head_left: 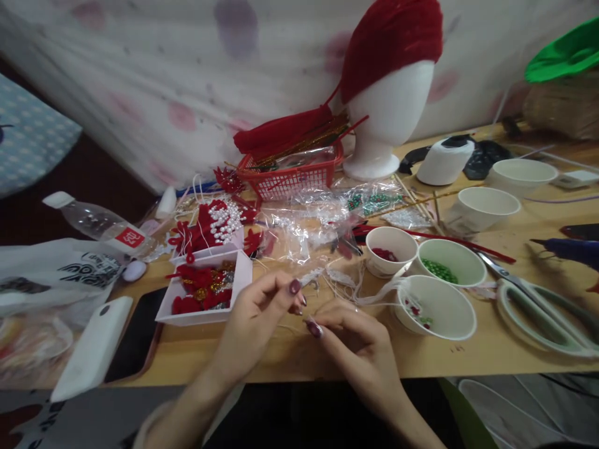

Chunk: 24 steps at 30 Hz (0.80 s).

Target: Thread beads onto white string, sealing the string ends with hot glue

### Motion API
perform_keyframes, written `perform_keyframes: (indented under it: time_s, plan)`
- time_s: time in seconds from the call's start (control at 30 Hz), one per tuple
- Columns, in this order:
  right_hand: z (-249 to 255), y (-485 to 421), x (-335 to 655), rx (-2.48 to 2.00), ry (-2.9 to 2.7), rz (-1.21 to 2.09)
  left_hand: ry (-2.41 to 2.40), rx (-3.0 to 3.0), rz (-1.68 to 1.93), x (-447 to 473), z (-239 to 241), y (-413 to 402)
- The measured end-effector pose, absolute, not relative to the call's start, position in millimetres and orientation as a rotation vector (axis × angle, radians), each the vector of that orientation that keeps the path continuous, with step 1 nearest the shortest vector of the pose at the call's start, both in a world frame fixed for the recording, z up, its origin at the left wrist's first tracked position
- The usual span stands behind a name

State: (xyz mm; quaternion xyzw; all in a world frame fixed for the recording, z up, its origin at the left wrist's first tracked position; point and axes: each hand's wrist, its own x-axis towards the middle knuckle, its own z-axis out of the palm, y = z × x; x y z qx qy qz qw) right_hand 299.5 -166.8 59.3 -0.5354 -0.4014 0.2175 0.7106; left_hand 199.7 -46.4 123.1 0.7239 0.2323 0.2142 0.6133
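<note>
right hand point(355, 340) fingertips pressed together on thin thread, near centre | left hand point(255, 312) pinching small white beaded strip point(312, 277), long axis pointing far-right | paper cup point(437, 308) right | white tray point(208, 290) left | red basket point(290, 174) far

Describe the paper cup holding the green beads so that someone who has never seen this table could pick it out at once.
Start at the white foam head with the red cap at the back of the wooden table. Come straight toward the person's hands to a cluster of three white paper cups. The cup with green beads is the right-hand one of the back pair; the cup with red bits sits left of it, and the tilted cup lies in front.
</note>
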Motion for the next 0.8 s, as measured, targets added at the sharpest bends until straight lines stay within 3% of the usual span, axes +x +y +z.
perform_keyframes:
  time_s: [0.27,0.8]
  plan:
    - [70.0,-152.8,294.0,-1.204,-0.863,0.521,0.666,0.687,0.262,214.4,78.4,-45.1]
    - [65.1,-147.9,293.3,-1.321,-0.704,0.655,0.658,0.576,0.224,206.6,66.9,-41.1]
